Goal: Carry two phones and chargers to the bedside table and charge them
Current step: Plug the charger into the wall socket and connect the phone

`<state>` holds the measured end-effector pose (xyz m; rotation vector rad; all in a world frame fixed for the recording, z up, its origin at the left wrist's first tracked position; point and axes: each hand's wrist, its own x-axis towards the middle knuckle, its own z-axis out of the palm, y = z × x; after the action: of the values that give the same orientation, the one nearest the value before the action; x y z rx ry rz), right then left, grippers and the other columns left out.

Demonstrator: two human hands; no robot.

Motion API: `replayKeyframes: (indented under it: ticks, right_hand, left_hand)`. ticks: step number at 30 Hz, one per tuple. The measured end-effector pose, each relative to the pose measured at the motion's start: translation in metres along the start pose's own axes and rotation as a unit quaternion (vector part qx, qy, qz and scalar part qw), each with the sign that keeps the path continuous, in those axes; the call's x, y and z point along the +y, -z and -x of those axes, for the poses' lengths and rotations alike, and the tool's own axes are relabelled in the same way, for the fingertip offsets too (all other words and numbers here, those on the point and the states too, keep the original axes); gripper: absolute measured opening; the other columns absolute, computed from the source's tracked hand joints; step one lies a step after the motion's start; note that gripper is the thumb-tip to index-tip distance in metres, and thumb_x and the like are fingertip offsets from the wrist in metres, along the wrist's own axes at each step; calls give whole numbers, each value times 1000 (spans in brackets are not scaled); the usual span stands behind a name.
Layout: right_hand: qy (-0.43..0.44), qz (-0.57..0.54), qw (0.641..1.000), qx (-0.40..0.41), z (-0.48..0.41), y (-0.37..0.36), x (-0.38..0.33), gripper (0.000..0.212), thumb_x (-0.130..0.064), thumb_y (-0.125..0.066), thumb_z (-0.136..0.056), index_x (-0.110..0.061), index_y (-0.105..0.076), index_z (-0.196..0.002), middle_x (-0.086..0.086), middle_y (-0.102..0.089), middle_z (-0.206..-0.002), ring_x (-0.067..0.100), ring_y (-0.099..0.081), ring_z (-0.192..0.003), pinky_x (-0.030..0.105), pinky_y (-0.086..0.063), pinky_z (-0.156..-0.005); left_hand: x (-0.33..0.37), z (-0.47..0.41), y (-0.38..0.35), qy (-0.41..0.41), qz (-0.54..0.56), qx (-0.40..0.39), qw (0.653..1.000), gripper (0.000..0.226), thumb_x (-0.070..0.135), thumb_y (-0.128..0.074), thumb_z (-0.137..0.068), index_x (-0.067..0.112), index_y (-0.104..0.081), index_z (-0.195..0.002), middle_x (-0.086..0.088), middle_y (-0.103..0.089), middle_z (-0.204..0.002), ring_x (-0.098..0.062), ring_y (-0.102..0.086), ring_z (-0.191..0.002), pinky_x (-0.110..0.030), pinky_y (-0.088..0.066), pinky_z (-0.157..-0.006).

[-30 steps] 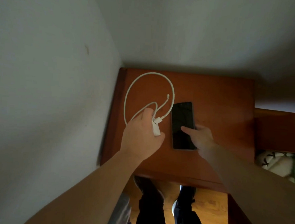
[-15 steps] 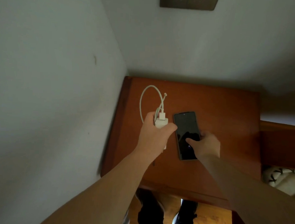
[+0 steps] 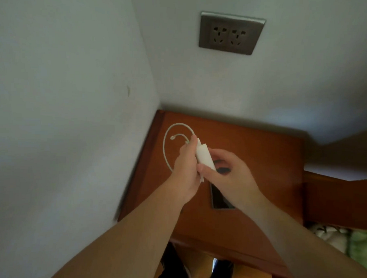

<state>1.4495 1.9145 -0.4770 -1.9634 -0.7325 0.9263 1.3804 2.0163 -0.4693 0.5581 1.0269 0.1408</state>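
A white charger block (image 3: pixel 204 157) with its white cable (image 3: pixel 166 146) looped to the left is held above the wooden bedside table (image 3: pixel 261 163). My left hand (image 3: pixel 185 170) grips the block and cable from the left. My right hand (image 3: pixel 227 174) pinches the block's lower end from the right. A black phone (image 3: pixel 219 198) lies flat on the table under my right hand, mostly hidden by it. Only one phone and one charger are in view.
A grey double wall socket (image 3: pixel 231 33) sits on the back wall above the table. A white wall (image 3: pixel 64 112) borders the table on the left. A wooden bed frame (image 3: pixel 339 200) and bedding (image 3: pixel 342 238) lie to the right. My feet (image 3: pixel 193 271) stand on wood flooring below.
My right hand left the phone and came up to the charger block. My left hand lifted the block higher and the cable loop tightened. The view tilted up, showing the socket.
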Motion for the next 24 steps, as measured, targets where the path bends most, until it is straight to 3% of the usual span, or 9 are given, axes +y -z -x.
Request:
replayKeyframes:
  ticks: [2, 4, 6, 8, 12, 16, 20, 22, 24]
  right_hand:
    - [-15, 7, 999, -44, -3, 9, -3, 52, -41, -75, -75, -39, -56, -124, -24, -63, -109, -7, -60, -95, 22, -52, -79]
    - [-7, 17, 999, -43, -4, 17, -6, 36, -28, -73, -78, -36, -61, -110, -16, -66, -96, 0, -63, -80, 23, -53, -68]
    - [1, 20, 1000, -7, -6, 26, -11, 21, -22, -70, -79, -33, -62, -95, -7, -65, -83, 10, -61, -66, 24, -49, -56]
    - [1, 0, 998, 56, -9, 39, -17, 26, -18, -74, -77, -34, -61, -92, -9, -65, -83, 6, -61, -69, 15, -44, -53]
    - [5, -136, 983, 125, -15, 64, -44, 27, -16, -81, -72, -28, -69, -94, -12, -74, -88, -2, -68, -80, 8, -49, -61]
    - [-45, -318, 943, 83, -19, 71, -66, 25, -17, -75, -79, -16, -69, -103, 0, -75, -103, 16, -70, -97, 29, -56, -82]
    - [-76, -433, 894, 88, -24, 68, -82, 29, -22, -70, -85, -9, -61, -109, 12, -68, -112, 25, -68, -103, 36, -58, -84]
    - [-74, -410, 903, 105, -25, 65, -86, 31, -25, -69, -87, -9, -59, -110, 14, -66, -114, 25, -71, -99, 37, -60, -80]
    - [-71, -409, 903, 112, -26, 61, -89, 31, -26, -67, -89, -8, -58, -111, 16, -65, -116, 27, -69, -101, 37, -60, -79]
  left_hand:
    - [1, 3, 0, -13, -6, 13, 1000, 43, 40, -42, -100, 15, -47, -135, -16, -59, -128, -30, -60, -113, -47, -47, -100]
    - [1, 6, 0, -37, -24, 16, 999, 31, 27, -43, -101, 13, -52, -128, -14, -64, -120, -27, -65, -104, -40, -55, -84]
    - [1, 11, 2, -54, -51, 14, 997, 23, 22, -44, -101, 11, -57, -117, -11, -69, -111, -20, -71, -90, -32, -58, -65]
    - [-4, 14, 7, -84, -157, 46, 983, 17, 23, -44, -100, 16, -59, -104, -6, -71, -101, -15, -70, -84, -30, -57, -67]
    - [-21, 15, 25, -142, -486, 64, 860, 23, 30, -42, -100, 18, -60, -94, -5, -68, -89, -15, -63, -72, -32, -50, -70]
    - [-34, 13, 37, -169, -598, 42, 782, 20, 26, -44, -100, 17, -61, -92, -2, -65, -83, -9, -54, -57, -26, -47, -53]
    - [-32, 14, 37, -209, -635, 37, 743, 31, 27, -52, -97, 22, -57, -126, 2, -62, -122, -7, -63, -90, -17, -50, -75]
    - [-20, 17, 29, -300, -624, 62, 719, 32, 27, -56, -93, 26, -57, -125, 9, -62, -121, -2, -58, -100, -17, -44, -84]
    - [-2, 25, 10, -373, -539, 70, 752, 27, 26, -60, -90, 32, -59, -116, 18, -62, -109, 6, -55, -100, -15, -41, -86]
